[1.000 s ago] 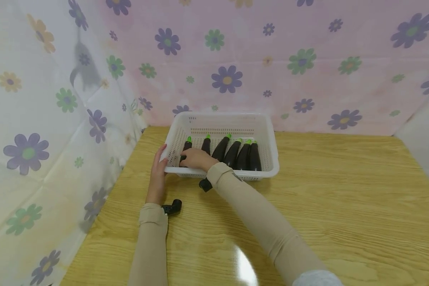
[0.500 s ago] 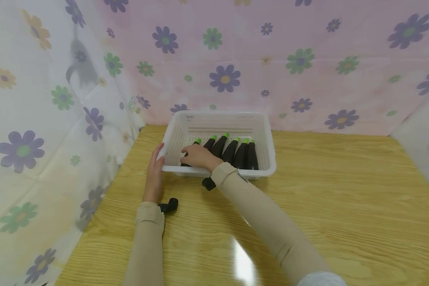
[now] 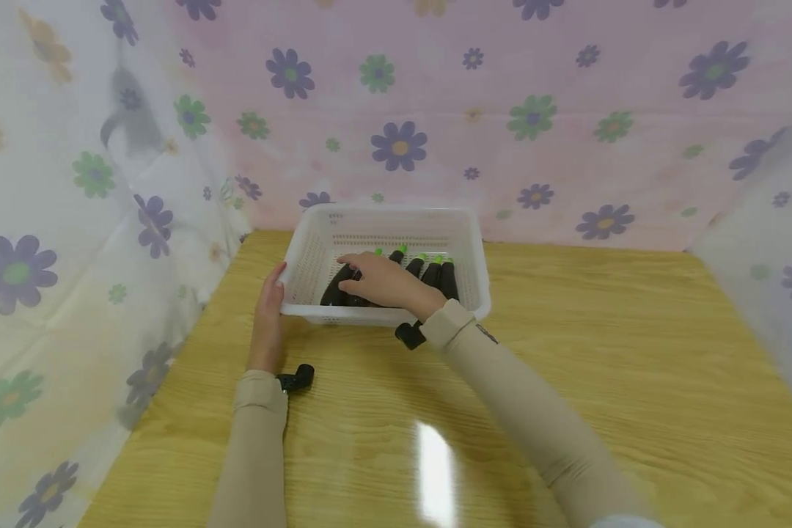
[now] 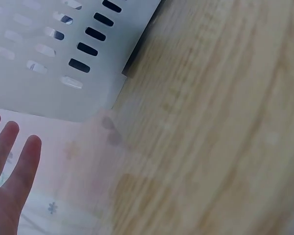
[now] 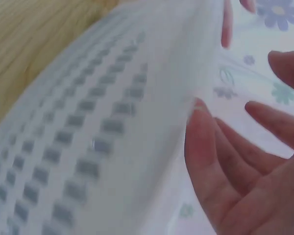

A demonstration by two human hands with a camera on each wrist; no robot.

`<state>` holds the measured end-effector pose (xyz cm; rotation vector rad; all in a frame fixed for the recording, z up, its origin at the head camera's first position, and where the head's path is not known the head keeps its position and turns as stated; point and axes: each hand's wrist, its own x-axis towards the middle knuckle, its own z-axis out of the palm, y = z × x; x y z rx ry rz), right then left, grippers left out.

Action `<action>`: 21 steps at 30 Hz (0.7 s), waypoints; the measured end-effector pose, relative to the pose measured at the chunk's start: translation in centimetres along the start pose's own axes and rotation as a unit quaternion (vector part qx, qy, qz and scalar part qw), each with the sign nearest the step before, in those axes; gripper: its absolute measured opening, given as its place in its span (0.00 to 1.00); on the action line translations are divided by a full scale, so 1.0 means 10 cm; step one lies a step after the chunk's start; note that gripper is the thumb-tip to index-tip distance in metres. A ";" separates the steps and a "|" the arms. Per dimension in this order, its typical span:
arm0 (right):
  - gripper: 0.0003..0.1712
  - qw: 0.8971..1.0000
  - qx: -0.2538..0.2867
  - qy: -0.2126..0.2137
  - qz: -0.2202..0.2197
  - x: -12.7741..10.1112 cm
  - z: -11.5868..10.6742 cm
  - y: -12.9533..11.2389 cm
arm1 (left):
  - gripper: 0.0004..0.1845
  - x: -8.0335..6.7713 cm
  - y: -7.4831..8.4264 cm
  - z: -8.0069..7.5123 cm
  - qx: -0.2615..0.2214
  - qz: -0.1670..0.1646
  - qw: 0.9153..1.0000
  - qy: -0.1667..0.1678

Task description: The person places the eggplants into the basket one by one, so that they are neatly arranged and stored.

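Several dark eggplants (image 3: 335,287) with green stem ends lie side by side in a white plastic basket (image 3: 383,316). Over them, inside the basket, is my right hand (image 3: 389,282), thumb and fingers spread apart. It hides parts of the middle eggplants, and nothing shows between its fingers in the right wrist view. My left hand (image 3: 268,312) is at the basket's left front corner, thumb by the rim. In the left wrist view, its fingers (image 4: 23,169) look straight beside the perforated basket wall (image 4: 44,98).
The basket stands on a wood-grain table (image 3: 567,352), near its back edge. Behind it hangs a pink flowered cloth (image 3: 449,88), with a white flowered cloth (image 3: 46,308) on the left. Small black wrist cameras (image 3: 409,336) jut from both wrists.
My right hand has moved rightward from the leftmost eggplants and opened its fingers. The left-end eggplants now lie tilted, closer to the others. My left hand stays at the corner; the head view has shifted slightly.
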<state>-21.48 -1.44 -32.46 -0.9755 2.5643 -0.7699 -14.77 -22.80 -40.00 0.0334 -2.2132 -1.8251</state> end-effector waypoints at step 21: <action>0.28 0.995 -0.018 0.098 0.008 -1.15 -0.54 0.43 | 0.21 0.07 0.15 -0.26 0.028 0.075 0.993 0.089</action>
